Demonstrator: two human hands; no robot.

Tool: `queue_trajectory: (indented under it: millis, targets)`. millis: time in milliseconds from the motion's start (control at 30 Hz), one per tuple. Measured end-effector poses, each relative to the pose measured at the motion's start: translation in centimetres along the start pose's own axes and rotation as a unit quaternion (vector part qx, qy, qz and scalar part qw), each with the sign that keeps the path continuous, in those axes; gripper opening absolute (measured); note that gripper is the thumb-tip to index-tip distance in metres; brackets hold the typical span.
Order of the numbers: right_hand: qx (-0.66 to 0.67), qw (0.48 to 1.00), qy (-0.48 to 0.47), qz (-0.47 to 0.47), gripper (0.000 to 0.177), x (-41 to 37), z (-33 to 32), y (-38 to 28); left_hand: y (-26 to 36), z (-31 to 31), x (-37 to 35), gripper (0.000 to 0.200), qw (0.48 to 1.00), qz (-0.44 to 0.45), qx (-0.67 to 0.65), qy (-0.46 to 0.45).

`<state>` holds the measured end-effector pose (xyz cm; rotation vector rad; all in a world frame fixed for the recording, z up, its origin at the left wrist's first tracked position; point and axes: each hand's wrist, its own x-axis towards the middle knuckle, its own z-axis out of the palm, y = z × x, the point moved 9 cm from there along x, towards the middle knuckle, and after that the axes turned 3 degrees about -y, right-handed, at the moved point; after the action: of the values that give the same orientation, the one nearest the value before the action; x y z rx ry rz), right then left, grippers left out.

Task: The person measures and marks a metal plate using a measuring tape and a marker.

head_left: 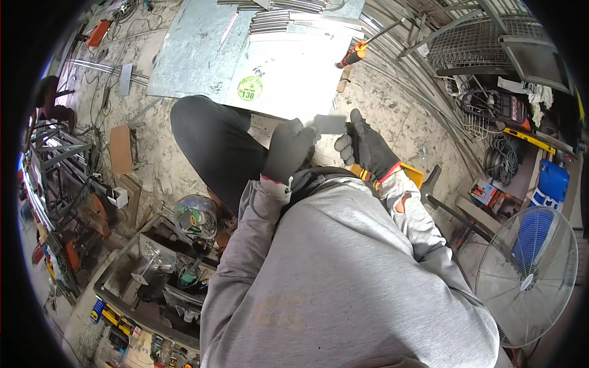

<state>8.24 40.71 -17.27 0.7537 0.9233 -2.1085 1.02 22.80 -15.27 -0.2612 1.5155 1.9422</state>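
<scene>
A small flat grey plate (330, 124) is held level in front of my body, near the edge of the metal-topped table (294, 73). My left hand (289, 150), in a dark glove, pinches the plate's left end. At its right end is my right hand (367, 144), also dark-gloved, with the thumb pointing up and the fingers curled; whether it grips the plate is hard to tell. An orange and black tool (353, 55) stands at the table's right edge. Bundled metal bars (270, 23) lie on the far part of the table.
A wire-guarded fan (526, 282) stands at the lower right, below a blue container (552, 180). An open tool box (123, 276) and a clear tub (196, 218) sit at the lower left. Long metal rods (429, 92) run along the floor on the right.
</scene>
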Motion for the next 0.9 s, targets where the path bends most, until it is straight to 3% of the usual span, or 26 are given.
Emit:
queue_trajectory:
  millis: [33, 67, 100, 200, 233, 267, 300, 367, 400, 433, 500, 533, 567, 633, 667, 733, 767, 900]
  targets:
    - [0.001, 1.0, -0.001, -0.001, 0.058, 0.0, -0.2, 0.1, 1.1, 0.3, -0.4, 0.027, 0.975, 0.072, 0.21, -0.013]
    - [0.002, 0.999, -0.03, -0.016, 0.054, 0.0, 0.2, 0.2, 1.8, 1.1, -1.0, 0.027, 0.9, 0.14, 0.411, -0.026]
    - [0.004, 0.998, -0.061, -0.032, 0.049, -0.1, 0.6, 0.2, 1.6, 1.0, -1.2, 0.027, 0.899, 0.14, 0.414, -0.027]
    - [-0.108, 0.984, 0.052, -0.135, 0.04, -0.8, 0.3, -0.7, 2.6, 1.3, -2.0, 0.029, 0.881, 0.191, 0.431, -0.037]
    - [-0.176, 0.962, 0.117, -0.172, 0.04, -1.2, 0.0, -1.1, 2.3, 0.0, -1.9, 0.029, 0.963, 0.114, 0.241, -0.027]
    - [-0.157, 0.955, 0.145, -0.206, 0.047, -1.3, 0.3, -1.1, 1.2, -0.8, -1.9, 0.03, 0.999, 0.03, 0.04, -0.013]
    - [-0.151, 0.956, 0.144, -0.207, 0.047, -1.0, 0.9, -0.7, 1.2, -0.8, -1.9, 0.03, 0.999, 0.028, 0.045, -0.013]
    - [-0.102, 0.944, 0.16, -0.269, 0.05, -1.2, 2.2, -1.0, 1.4, -0.2, -1.8, 0.03, 0.988, 0.034, 0.145, -0.045]
    - [-0.118, 0.938, 0.177, -0.275, 0.05, -0.1, 1.5, -0.5, -0.4, 0.1, -1.4, 0.032, 0.992, -0.045, 0.1, -0.058]
    - [-0.111, 0.939, 0.177, -0.275, 0.05, -0.1, 2.1, -0.5, -1.4, -0.2, -0.8, 0.032, 0.991, -0.049, 0.107, -0.058]
    - [-0.14, 0.948, 0.201, -0.204, 0.049, 0.1, 3.1, -0.3, -1.4, -2.1, 1.1, 0.033, 0.94, 0.049, 0.336, 0.036]
    - [-0.127, 0.942, 0.203, -0.235, 0.033, 0.9, 2.6, 0.1, -1.8, -2.3, 2.3, 0.032, 0.923, 0.067, 0.375, 0.044]
    - [-0.121, 0.942, 0.207, -0.237, 0.033, 1.0, 2.4, -0.1, -2.1, -2.3, 3.1, 0.032, 0.922, 0.067, 0.38, 0.038]
    - [-0.172, 0.941, 0.236, -0.172, 0.022, 1.6, 1.6, 0.1, 0.4, -0.3, 2.6, 0.03, 0.801, 0.262, 0.537, 0.04]
    - [-0.197, 0.922, 0.257, -0.214, 0.02, 2.0, 1.1, -0.4, 1.4, 0.6, 2.3, 0.03, 0.8, 0.262, 0.539, 0.035]
    - [-0.262, 0.898, 0.283, -0.211, 0.02, 2.8, 0.2, -0.9, 2.5, 0.8, 2.5, 0.023, 0.816, 0.166, 0.546, 0.089]
    - [-0.329, 0.869, 0.305, -0.206, 0.021, 2.9, 0.0, -1.4, 2.6, 1.1, 2.6, 0.023, 0.815, 0.166, 0.548, 0.086]
    - [-0.355, 0.859, 0.313, -0.195, 0.025, 3.2, -0.2, -1.4, 3.5, 1.9, 1.7, 0.026, 0.773, 0.213, 0.586, 0.118]
